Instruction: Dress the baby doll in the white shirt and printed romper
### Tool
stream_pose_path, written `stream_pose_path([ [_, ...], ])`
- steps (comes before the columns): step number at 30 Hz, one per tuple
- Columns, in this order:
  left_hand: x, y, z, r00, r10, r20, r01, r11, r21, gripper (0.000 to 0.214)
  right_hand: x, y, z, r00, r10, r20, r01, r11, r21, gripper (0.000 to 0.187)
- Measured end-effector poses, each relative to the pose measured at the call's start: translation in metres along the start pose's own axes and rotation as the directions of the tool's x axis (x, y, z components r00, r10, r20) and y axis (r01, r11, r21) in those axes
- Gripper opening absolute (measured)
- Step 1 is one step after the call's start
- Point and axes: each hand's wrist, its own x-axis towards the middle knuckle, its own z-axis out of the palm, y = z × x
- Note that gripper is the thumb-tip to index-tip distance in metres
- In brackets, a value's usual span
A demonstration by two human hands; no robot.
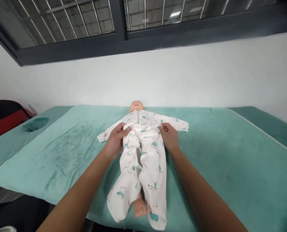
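A baby doll (137, 105) lies on its back, its head toward the wall. It wears a white long-sleeved top (149, 118) with small printed figures, the sleeves spread to both sides. White trousers (153, 161) with a matching print cover its legs, and one bare foot (139, 207) shows between the trouser legs; the other foot is hidden. My left hand (116, 140) pinches the waistband at its left side, thumb on top. At the right side of the waistband, my right hand (168, 133) is closed on the fabric with bent fingers.
A green padded bed (220, 167) lies beneath the doll, with a round hole (35, 124) at its left end. Behind it rises a white wall (182, 77) below a dark-framed window (120, 22) with bars. A black and red item (6, 120) sits at far left.
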Motion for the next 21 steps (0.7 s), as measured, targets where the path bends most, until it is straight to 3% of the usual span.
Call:
stream_pose_path([
  [4,0.011,-0.026,-0.001,0.999,0.002,-0.033,-0.002,1.000,-0.011,0.028,-0.019,-0.016,-0.005,0.978,-0.144,0.152,0.129,0.986,0.105,0.024],
  [7,0.005,-0.036,-0.007,1.000,0.002,-0.011,-0.002,0.999,-0.033,0.025,-0.032,-0.041,-0.008,0.916,-0.242,0.319,0.192,0.965,0.180,0.026],
  [9,0.000,-0.041,-0.014,0.998,-0.015,0.056,0.019,0.998,-0.067,0.025,-0.038,-0.056,-0.008,0.872,-0.284,0.399,0.261,0.959,0.112,0.025],
  [12,-0.001,-0.048,-0.025,0.986,0.029,0.165,-0.014,0.996,-0.088,0.021,-0.043,-0.074,-0.008,0.747,-0.341,0.571,0.411,0.911,0.007,0.016],
  [14,0.000,-0.052,-0.028,0.977,0.084,0.198,-0.063,0.992,-0.109,0.018,-0.044,-0.085,-0.007,0.644,-0.315,0.697,0.436,0.900,0.003,0.027],
  [16,0.001,-0.055,-0.029,0.980,0.100,0.173,-0.071,0.983,-0.168,0.018,-0.042,-0.095,-0.002,0.582,-0.267,0.768,0.389,0.921,0.025,0.031],
  [18,0.001,-0.056,-0.029,0.994,0.064,0.090,-0.041,0.971,-0.236,0.021,-0.039,-0.101,0.005,0.547,-0.203,0.812,0.281,0.958,0.051,0.023],
  [20,0.000,-0.056,-0.029,1.000,0.018,0.012,-0.014,0.965,-0.263,0.025,-0.034,-0.101,0.013,0.546,-0.124,0.829,0.067,0.992,0.104,0.010],
  [21,-0.001,-0.055,-0.030,1.000,0.006,-0.005,-0.007,0.965,-0.261,0.026,-0.033,-0.098,0.017,0.568,-0.083,0.819,-0.089,0.983,0.161,0.006],
])
